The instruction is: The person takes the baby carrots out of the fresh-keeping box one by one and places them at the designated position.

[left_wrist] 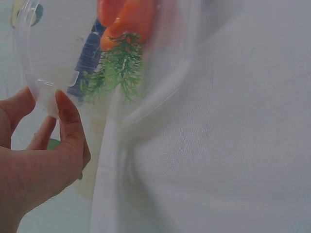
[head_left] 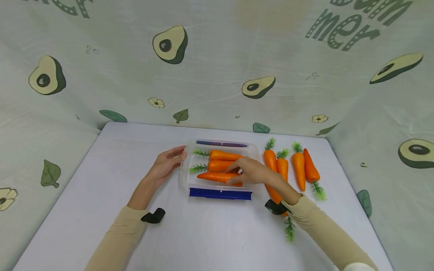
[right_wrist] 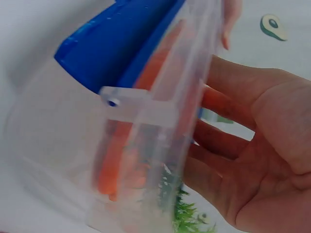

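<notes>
A clear plastic food container with blue clip flaps stands on the table, and three toy carrots lie crosswise in it. My left hand pinches the container's left rim between thumb and fingers; the left wrist view shows this hand at the rim's edge. My right hand reaches inside from the right, thumb and fingers straddling the nearest carrot. Behind it lie the middle carrot and the far carrot, leaves to the left. In the right wrist view the container wall hides the right fingertips.
Several more toy carrots lie right of the container, among them a long carrot and an upright pair with one carrot beside another. Green leaves show under the right forearm. A patterned cloth hangs behind the white table.
</notes>
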`<state>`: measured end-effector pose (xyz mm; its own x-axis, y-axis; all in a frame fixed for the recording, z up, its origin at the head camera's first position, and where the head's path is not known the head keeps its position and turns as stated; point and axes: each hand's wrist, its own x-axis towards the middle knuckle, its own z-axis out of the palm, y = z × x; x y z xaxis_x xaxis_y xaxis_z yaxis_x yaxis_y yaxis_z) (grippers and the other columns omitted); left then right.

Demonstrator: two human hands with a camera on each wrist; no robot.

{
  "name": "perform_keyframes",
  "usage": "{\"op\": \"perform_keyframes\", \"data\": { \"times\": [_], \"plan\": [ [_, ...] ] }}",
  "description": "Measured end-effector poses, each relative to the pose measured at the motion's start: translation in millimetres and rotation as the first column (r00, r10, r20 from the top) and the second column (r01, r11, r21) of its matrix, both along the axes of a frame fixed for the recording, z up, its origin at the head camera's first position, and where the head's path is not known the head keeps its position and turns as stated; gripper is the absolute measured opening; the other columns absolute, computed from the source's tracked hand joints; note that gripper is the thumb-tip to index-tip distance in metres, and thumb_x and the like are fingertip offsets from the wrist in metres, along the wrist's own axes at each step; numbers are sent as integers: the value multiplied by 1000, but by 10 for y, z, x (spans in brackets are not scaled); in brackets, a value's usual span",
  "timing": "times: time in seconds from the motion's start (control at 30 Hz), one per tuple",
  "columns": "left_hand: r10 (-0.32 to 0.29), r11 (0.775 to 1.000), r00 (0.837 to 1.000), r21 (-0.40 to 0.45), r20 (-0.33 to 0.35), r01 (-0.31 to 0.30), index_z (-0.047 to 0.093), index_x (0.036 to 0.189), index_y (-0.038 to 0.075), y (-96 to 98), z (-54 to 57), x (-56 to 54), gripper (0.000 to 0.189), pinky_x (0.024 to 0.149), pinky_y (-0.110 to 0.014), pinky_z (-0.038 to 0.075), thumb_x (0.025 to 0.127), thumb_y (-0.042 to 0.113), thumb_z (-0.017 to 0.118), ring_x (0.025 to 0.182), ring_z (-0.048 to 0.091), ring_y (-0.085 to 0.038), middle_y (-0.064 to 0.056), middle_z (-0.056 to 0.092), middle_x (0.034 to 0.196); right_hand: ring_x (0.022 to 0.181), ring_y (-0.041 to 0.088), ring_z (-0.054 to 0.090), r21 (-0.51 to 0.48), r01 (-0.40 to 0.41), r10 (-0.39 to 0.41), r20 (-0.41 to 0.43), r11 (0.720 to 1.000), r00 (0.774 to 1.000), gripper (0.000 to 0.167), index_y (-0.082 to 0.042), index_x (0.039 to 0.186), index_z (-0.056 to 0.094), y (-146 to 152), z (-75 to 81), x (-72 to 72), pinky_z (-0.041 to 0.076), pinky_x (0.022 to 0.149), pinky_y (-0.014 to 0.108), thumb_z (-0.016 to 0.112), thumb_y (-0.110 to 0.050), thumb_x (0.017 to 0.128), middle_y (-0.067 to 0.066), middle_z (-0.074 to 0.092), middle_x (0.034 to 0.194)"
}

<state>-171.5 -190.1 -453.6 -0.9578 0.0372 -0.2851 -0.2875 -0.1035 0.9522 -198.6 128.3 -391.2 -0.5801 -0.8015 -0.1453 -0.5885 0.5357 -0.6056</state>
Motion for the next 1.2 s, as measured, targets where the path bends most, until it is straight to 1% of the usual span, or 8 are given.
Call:
{"op": "perform_keyframes", "data": {
  "times": [0.07, 0.2, 0.33, 0.5, 0.73, 0.93, 1.07, 1.2],
  "plan": [
    [-2, 1000, 1000, -5, 0, 2, 48, 153, 5, -3, -8, 5, 56, 108, -32, 47, 102, 19, 67, 132, 51, -28, -14, 46, 155, 94, 18, 69, -3, 17, -17, -46, 1000, 999, 36, 0, 118, 76, 8, 52, 5, 59, 85, 33, 82, -23, 91, 8, 76, 109],
    [-1, 1000, 1000, 3, 4, 1, 48, 153, 4, -12, -26, 5, 56, 109, -32, 46, 102, 18, 67, 133, 50, -28, -14, 45, 156, 80, 14, 62, -10, 68, -68, -93, 998, 993, 39, 0, 119, 75, 20, 167, 11, 55, 72, 26, 82, -26, 91, 8, 76, 107],
    [-1, 1000, 1000, -1, 7, 1, 46, 153, 3, -18, -22, 7, 57, 111, -34, 45, 102, 18, 67, 132, 51, -24, -14, 44, 157, 68, 14, 59, -36, 123, -126, -89, 992, 988, 41, 0, 122, 75, 33, 299, 27, 49, 60, 24, 81, -27, 91, 9, 75, 102],
    [-8, 1000, 1000, -3, 0, 8, 45, 154, 2, -24, -5, 18, 58, 112, -34, 44, 103, 18, 66, 127, 53, -18, -15, 43, 158, 76, 19, 65, -79, 184, -191, -85, 980, 978, 42, -2, 124, 74, 75, 432, 48, 54, 56, 27, 81, -27, 92, 8, 75, 100],
    [-17, 1000, 1000, -12, -8, 17, 44, 154, 2, -24, -2, 31, 59, 108, -31, 46, 103, 20, 66, 127, 54, -18, -16, 43, 158, 100, 24, 71, -132, 269, -283, -93, 954, 955, 44, -3, 126, 73, 201, 569, 69, 62, 80, 36, 79, -31, 93, 6, 76, 107],
    [-22, 1000, 1000, -11, -11, 22, 43, 155, 1, -26, 9, 34, 59, 110, -31, 45, 103, 19, 66, 121, 55, -11, -17, 42, 158, 101, 24, 70, -163, 337, -358, -124, 927, 926, 43, -5, 126, 74, 330, 623, 109, 60, 83, 39, 79, -32, 93, 7, 76, 108],
    [-26, 1000, 1000, -12, -12, 26, 43, 155, 1, -22, 19, 31, 60, 110, -31, 45, 103, 19, 66, 120, 55, -9, -17, 42, 158, 103, 28, 69, -162, 391, -415, -154, 906, 897, 43, -3, 125, 74, 442, 613, 135, 56, 90, 47, 79, -32, 93, 10, 76, 109],
    [-27, 1000, 1000, -15, -11, 27, 43, 155, 2, -17, 19, 21, 59, 106, -27, 47, 103, 19, 66, 119, 55, -9, -16, 42, 158, 99, 27, 69, -167, 432, -455, -144, 886, 879, 43, -2, 123, 74, 566, 575, 159, 55, 88, 48, 80, -30, 92, 9, 77, 105]
  ]
}}
